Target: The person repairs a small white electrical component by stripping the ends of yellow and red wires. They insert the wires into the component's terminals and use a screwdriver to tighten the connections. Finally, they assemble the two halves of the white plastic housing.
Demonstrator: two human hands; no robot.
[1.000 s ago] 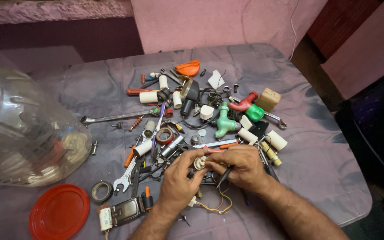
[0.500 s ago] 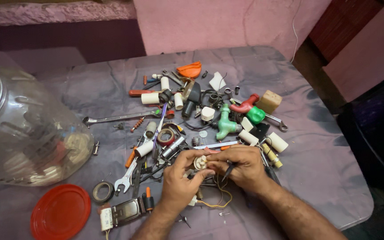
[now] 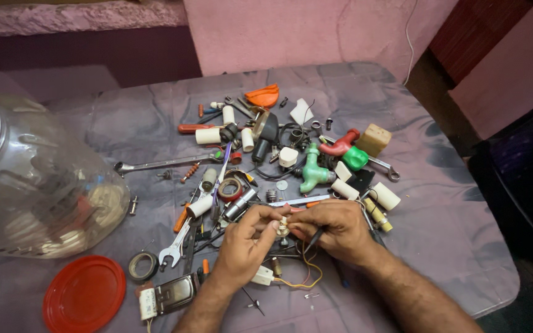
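small white part between both hands' fingers

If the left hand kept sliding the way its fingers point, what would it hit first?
The left hand points right and slightly up the table, so it would first meet the small white part pinched between both hands, then the right hand just behind it. Both are already touching or nearly so.

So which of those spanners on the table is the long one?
The long spanner lies left of the pile, toward the clear jar; the short spanner lies nearer the left hand.
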